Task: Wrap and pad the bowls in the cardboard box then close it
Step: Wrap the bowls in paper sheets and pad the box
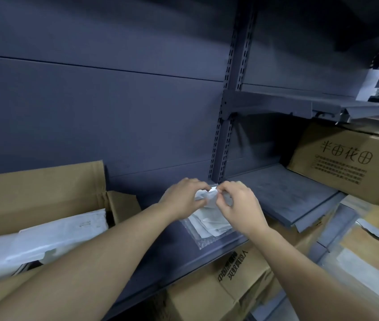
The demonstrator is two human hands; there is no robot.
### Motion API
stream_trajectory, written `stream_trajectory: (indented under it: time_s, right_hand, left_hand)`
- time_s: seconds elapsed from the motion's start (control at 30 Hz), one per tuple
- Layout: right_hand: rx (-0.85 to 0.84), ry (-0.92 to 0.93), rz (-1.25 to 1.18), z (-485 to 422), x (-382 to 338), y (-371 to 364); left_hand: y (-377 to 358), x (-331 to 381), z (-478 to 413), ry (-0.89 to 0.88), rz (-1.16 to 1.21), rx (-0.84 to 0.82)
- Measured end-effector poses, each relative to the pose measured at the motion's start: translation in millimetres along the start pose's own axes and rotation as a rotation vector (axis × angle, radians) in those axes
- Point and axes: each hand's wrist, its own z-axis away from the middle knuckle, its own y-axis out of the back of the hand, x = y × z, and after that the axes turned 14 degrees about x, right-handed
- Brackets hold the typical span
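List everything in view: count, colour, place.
shelf: 1, dark grey, centre
bubble wrap: 1 sheet, clear, at the shelf's front edge
paper sheets: several, white, flat on the bubble wrap
paper wad: 1, white, held above the sheets
open box: 1, brown, left, with white wrapping inside
printed box: 1, brown, far right
lower box: 1, brown, under the shelf
left hand: pinches the wad's left side
right hand: pinches its right side
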Motion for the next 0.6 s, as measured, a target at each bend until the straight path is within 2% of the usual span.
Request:
stream_trajectory:
  time_s: [0.13, 0.27, 0.43, 0.6]
  right_hand:
    - [0.065, 0.069, -0.037, -11, -25, 14]
    - [0.056, -0.061, -0.062, -18, -36, 21]
    - [-0.02, -0.175, -0.022, -14, -44, 17]
    - [-0.04, -0.396, -0.359, -13, -69, 10]
  left_hand:
    - [17, 7, 6, 0.054, 0.031, 0.094]
    - [42, 1, 18, 0.177, 0.153, 0.188]
    - [85, -10, 34, 0.239, 0.213, 0.292]
    - [125, -22, 52, 0.325, 0.314, 0.327]
